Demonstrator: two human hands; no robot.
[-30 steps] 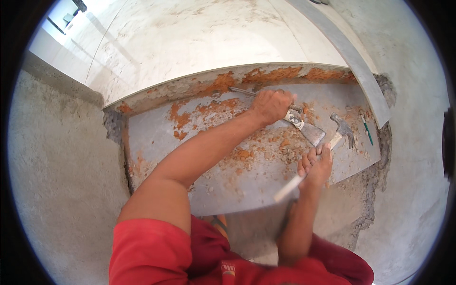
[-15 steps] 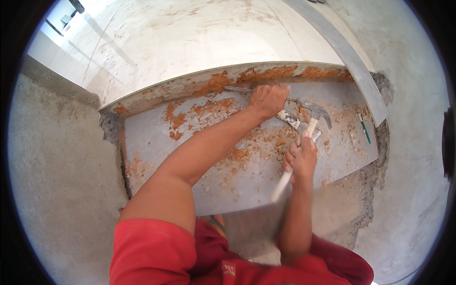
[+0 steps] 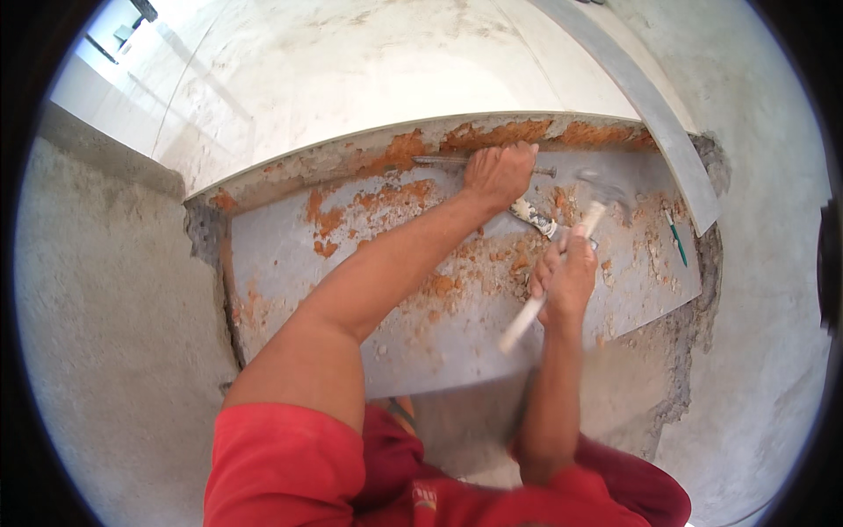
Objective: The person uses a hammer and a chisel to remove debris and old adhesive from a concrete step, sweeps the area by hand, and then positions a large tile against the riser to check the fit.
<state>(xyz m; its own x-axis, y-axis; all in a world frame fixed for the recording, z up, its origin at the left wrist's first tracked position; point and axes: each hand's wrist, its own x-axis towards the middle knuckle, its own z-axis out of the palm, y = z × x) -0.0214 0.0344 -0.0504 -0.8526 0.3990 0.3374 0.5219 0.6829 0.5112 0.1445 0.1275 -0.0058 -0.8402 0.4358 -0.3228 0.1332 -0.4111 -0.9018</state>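
My left hand (image 3: 499, 176) is closed round a steel chisel (image 3: 435, 161), whose tip meets the step's riser (image 3: 399, 149), patched with orange and grey crust. The chisel's struck end shows right of my fingers. My right hand (image 3: 566, 272) grips a claw hammer by its pale handle (image 3: 518, 323); the blurred head (image 3: 601, 189) is just right of the chisel's end. A paint-spattered scraper (image 3: 534, 215) lies below my left hand, partly hidden behind the hammer. Orange and grey rubble (image 3: 443, 284) is scattered over the grey tile (image 3: 294, 272) of the step.
A white tiled upper floor (image 3: 360, 61) lies above the riser. A long grey strip (image 3: 659, 119) lies across its right end. A green pen (image 3: 676, 239) rests on the grey tile at right. Rough concrete walls (image 3: 105, 299) flank both sides, with broken edges beside the tile.
My right hand has risen with the hammer, swinging it up toward the chisel, then slightly rightward, its head now blurred. My left hand has shifted a little upward with the chisel.
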